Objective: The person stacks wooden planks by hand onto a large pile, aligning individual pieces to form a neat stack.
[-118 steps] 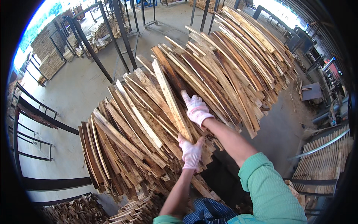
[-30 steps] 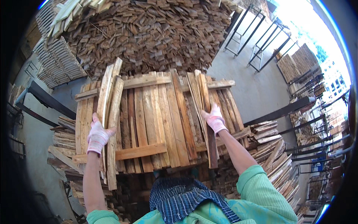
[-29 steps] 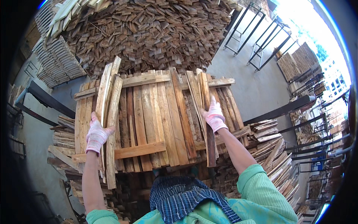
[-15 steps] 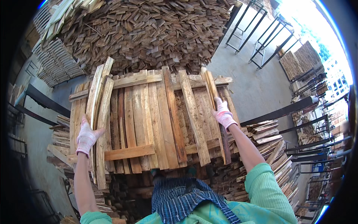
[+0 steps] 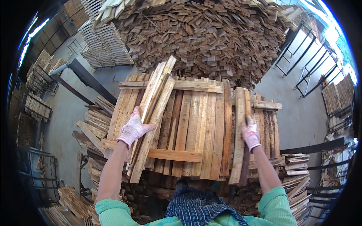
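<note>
Both my hands wear whitish-pink gloves above a layer of wooden slats (image 5: 196,128) laid side by side. On the left, my left hand (image 5: 132,130) is around several slanted slats (image 5: 157,103), its thumb over them and its fingers at their left side. My right hand (image 5: 251,135) grips a narrow brown slat (image 5: 247,102), which lies against a paler, wider slat (image 5: 237,141). Crosswise slats rest on the layer: one at the near side (image 5: 175,155), another at the far side (image 5: 196,86). My palm hides part of the brown slat.
A large heap of short wood pieces (image 5: 203,41) rises beyond the slats. Rough boards stick out below on the left (image 5: 96,124) and right (image 5: 296,165). Dark metal bars (image 5: 88,81) flank the stack, and metal frames (image 5: 316,71) stand at the far right.
My right hand has brought the brown slat leftward against the paler slat. The left-hand slats have shifted slightly right over the layer. The whole view has swung left.
</note>
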A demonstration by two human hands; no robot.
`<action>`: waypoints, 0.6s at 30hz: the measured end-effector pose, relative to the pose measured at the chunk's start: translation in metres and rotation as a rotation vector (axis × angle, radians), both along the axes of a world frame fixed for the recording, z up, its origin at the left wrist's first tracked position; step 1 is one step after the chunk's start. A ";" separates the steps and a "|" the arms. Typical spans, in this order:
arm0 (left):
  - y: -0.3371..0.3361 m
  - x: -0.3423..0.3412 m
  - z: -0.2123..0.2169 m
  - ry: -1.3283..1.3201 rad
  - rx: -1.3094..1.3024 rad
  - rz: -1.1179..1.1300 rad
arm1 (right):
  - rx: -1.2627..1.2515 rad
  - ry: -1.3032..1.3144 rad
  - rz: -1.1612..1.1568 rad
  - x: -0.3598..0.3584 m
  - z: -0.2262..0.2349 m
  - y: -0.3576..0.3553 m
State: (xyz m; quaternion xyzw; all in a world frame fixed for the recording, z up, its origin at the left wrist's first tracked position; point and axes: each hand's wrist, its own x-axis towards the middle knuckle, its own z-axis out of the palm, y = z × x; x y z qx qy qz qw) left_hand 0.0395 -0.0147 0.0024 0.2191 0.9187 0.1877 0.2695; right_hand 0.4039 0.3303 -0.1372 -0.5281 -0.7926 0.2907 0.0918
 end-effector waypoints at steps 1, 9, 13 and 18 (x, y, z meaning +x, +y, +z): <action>-0.005 -0.005 -0.005 -0.045 0.038 0.015 | -0.130 -0.154 -0.028 -0.032 0.039 -0.034; -0.062 -0.062 -0.065 -0.493 0.534 0.188 | 0.430 -0.129 0.284 -0.105 0.071 -0.069; -0.057 -0.057 -0.056 -0.415 0.345 0.163 | -0.327 0.081 0.414 -0.237 0.122 -0.215; -0.059 -0.053 -0.006 -0.060 0.009 0.120 | -0.521 0.238 0.066 -0.300 0.092 -0.282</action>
